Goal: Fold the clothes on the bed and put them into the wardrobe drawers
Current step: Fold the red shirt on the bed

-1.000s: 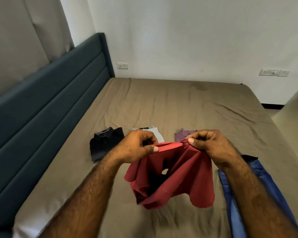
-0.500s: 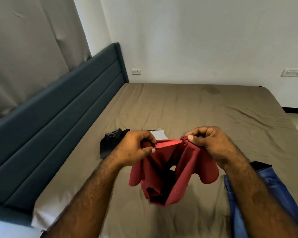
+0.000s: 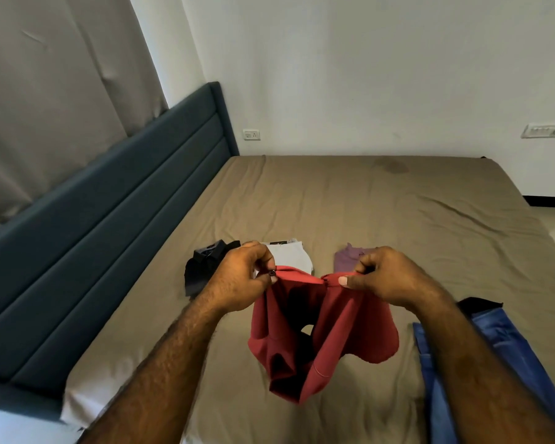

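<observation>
**Red garment pulled taut between both hands above the bed**

The left hand (image 3: pixel 242 277) and the right hand (image 3: pixel 388 277) each pinched the top edge of the red garment (image 3: pixel 321 328), thumbs and fingers closed tight on the cloth. The garment hung off the mattress, over the near middle of the bed (image 3: pixel 382 203), its lower part drooping in loose, uneven folds with a dark opening showing in the middle.

Compared with a second earlier, the hands stood a little wider apart and the edge between them ran straighter, so the bunching near the right thumb had eased. The garment itself looked no flatter below that edge. Judging by this, the person was sorting out the top edge before laying the piece down; folding of this item had not really begun.

Three folded pieces lay in a row just beyond the hands, toward the middle of the bed: a black shirt (image 3: pixel 205 264), a white garment (image 3: pixel 293 256) and a purple garment (image 3: pixel 348 259). Blue jeans (image 3: pixel 500 363) lay unfolded along the near right edge. Nothing had reached the drawers, and no wardrobe was in view.
</observation>
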Motion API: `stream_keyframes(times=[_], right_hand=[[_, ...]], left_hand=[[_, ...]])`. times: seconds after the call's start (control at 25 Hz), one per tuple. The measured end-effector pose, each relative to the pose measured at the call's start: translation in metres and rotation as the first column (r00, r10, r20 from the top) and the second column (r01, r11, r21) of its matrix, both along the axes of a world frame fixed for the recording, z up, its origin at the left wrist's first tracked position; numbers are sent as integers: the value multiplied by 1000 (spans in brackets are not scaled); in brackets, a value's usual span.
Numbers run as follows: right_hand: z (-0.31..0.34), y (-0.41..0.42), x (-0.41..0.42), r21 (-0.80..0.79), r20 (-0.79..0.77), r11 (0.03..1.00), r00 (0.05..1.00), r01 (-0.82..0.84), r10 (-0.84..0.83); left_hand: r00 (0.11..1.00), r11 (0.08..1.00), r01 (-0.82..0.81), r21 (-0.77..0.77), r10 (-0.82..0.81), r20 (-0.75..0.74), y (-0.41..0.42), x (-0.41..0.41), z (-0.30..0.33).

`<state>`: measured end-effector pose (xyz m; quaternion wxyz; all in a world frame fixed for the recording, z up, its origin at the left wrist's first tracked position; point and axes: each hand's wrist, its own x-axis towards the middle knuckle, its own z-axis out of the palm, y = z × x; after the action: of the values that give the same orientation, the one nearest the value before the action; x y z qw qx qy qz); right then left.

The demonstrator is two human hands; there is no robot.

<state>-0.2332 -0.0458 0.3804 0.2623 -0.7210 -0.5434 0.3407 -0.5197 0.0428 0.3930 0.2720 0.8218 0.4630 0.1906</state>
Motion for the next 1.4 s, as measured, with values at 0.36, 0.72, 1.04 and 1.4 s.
stream_keyframes(times=[0.36,0.72,1.04,1.4], right_hand=[[-11,0,11,14,-773,985,623,-172,120],[-8,6,-8,-101,-506,982,858,-157,86],[-18,2,8,-98,-587,993,809,-60,-9],[-14,-1,10,-91,-575,990,806,104,-137]], left_hand=[[975,990,-18,-143,49,215,4,-15,3],[957,954,-279,-112,286,47,2,-28,-1],[859,872,-42,-487,281,428,4,-25,-9],[688,702,2,-712,516,510,-15,15,-27]])
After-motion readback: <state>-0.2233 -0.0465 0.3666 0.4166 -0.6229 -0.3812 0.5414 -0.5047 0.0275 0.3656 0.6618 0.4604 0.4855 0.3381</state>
